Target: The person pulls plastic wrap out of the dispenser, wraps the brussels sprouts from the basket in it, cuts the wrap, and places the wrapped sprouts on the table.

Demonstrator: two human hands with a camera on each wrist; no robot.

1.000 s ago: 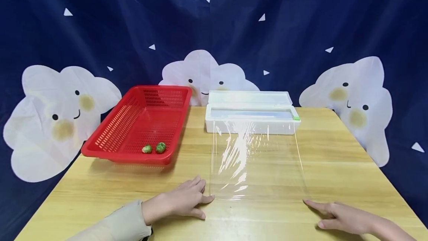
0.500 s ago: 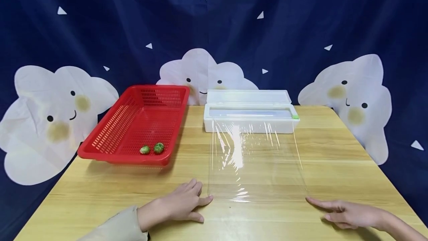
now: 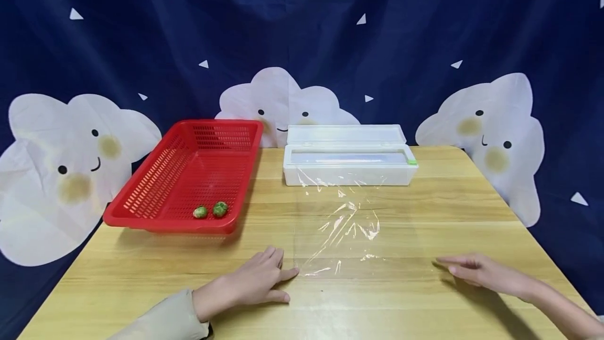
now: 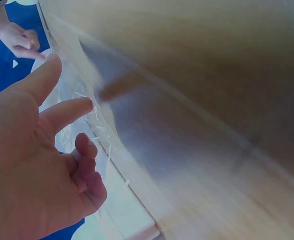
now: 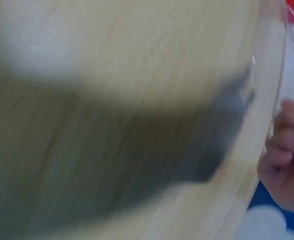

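A sheet of clear cling film (image 3: pixel 349 235) stretches over the table from a long white cling film box (image 3: pixel 346 174) with its lid raised. The tip of my left index finger touches the film's near left corner; the left hand (image 3: pixel 250 282) holds nothing, and in the left wrist view its last fingers bend loosely. My right hand (image 3: pixel 491 274) hovers just off the film's right edge, its index finger pointing left and casting a shadow below. In the right wrist view only part of the right hand (image 5: pixel 287 160) shows.
Left of the film stands a red plastic basket (image 3: pixel 189 172), with two small green Brussels sprouts (image 3: pixel 219 209) near its front right corner. A green slider (image 3: pixel 412 162) sits at the box's right end. A blue curtain (image 3: pixel 330 41) with cloud prints hangs behind the wooden table (image 3: pixel 358 308).
My right hand has left the film's near right corner and risen slightly, farther from me. The film has slackened and wrinkled. My left hand stays at its corner.
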